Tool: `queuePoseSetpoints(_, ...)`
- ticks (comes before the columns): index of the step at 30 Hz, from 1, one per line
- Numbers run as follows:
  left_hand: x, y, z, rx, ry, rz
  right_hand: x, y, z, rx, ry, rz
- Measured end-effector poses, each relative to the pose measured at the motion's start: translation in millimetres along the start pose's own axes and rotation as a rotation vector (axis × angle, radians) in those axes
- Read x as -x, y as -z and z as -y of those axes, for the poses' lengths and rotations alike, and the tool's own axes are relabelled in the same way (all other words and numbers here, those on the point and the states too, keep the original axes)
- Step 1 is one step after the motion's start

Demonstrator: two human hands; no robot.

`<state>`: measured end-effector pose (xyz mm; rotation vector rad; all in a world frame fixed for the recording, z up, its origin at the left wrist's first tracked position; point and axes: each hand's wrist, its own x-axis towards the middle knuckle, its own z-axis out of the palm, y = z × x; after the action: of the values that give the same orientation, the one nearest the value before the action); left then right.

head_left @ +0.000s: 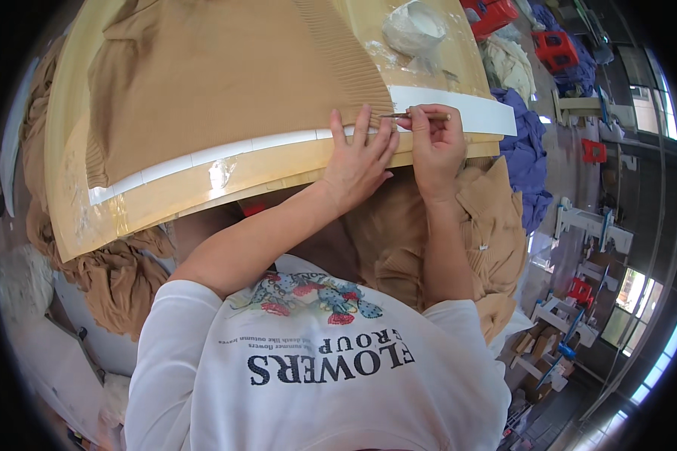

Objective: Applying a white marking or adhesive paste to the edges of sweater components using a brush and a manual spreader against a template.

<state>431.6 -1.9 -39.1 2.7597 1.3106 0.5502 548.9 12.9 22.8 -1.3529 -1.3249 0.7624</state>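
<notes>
A tan knit garment piece (226,83) with ribbed edges lies spread over a pale yellow board-topped table. My left hand (357,161) rests on its near right corner, fingers spread and pressing the ribbing. Just to the right, my right hand (438,150) is closed around a slim wooden-handled tool (436,116). The tool's thin metal shaft points left, and its tip meets the ribbed edge beside my left fingertips. The exact shape of the tip is too small to make out. Under the knit's near edge runs a long white strip (474,113), its right end sticking out past the fabric.
A white bowl-like container wrapped in clear plastic (417,30) stands on the table (75,225). More tan knits (489,225) are heaped at my right side, others (116,289) at the left. Purple garments (525,158) and red stools (555,49) lie beyond the table's right side.
</notes>
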Motion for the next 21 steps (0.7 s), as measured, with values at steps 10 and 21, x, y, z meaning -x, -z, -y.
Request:
queuePoseSetpoints(10, 1, -11, 0, -0.026, -0.019, -0.01, 7, -29, 19, -0.028, 0.119, 0.047)
queuePoseSetpoints(21, 3, -58, -6, -0.476, 0.015, -0.088, 12, -89, 27, -0.056, 0.198, 0.127)
